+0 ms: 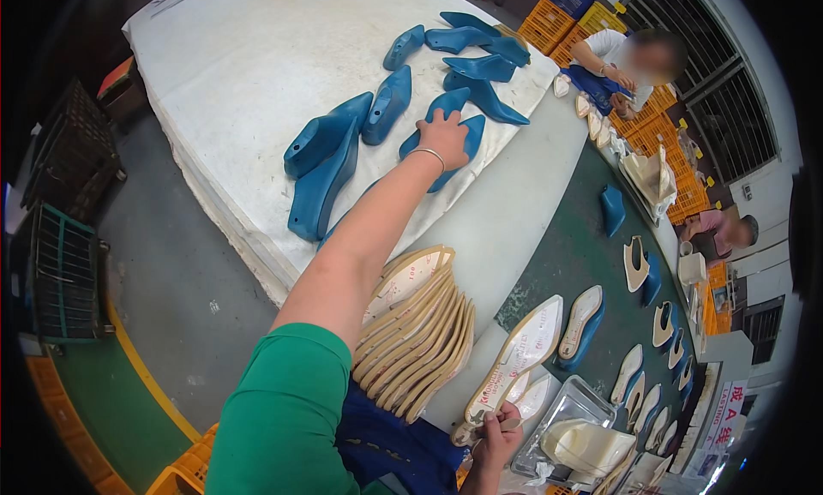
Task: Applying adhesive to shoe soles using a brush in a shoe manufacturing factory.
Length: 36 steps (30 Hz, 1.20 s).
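Observation:
My left arm, in a green sleeve, reaches across a white-covered table. My left hand (444,140) has its fingers curled over a blue shoe last (449,106) in a loose group of lasts. Another blue last (470,144) lies against that hand, partly hidden by it. Low in the view, my right hand (497,441) pinches the heel end of a pale insole (523,349) with a tan edge, its pointed toe angled up and away. Between my arms stands a row of similar insoles (420,341), packed side by side.
Several blue lasts (324,185) lie on the white cover (231,75). Beyond, a green conveyor belt (557,264) carries lasts with insoles. A metal tray (576,409) sits near my right hand. Two people work at the far right beside orange crates (647,135).

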{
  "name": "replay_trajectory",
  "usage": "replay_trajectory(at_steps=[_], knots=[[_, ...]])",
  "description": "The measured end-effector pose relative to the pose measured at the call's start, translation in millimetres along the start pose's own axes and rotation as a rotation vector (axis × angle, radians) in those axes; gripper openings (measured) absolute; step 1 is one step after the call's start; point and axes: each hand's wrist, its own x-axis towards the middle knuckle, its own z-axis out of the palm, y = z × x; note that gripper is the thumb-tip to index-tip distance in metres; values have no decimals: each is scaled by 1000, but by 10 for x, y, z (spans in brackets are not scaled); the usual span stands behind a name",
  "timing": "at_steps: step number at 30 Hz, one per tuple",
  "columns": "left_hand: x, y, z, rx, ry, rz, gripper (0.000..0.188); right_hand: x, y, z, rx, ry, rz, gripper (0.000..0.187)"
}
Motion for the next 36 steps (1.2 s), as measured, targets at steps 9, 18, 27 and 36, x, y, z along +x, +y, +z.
replay_trajectory(at_steps=[9, 18, 27, 36], knots=[[174, -262, 181, -650, -3, -68, 52, -88, 21, -29, 17, -14, -33, 28], [-310, 659, 218, -553, -94, 80, 42, -140, -76, 136, -18, -44, -79, 29], [-794, 783, 18, -527, -368, 337, 63, -108, -47, 36, 23, -60, -109, 28], [182, -981, 50, -102, 330, -282, 75, -68, -37, -47, -10, -59, -84, 29]])
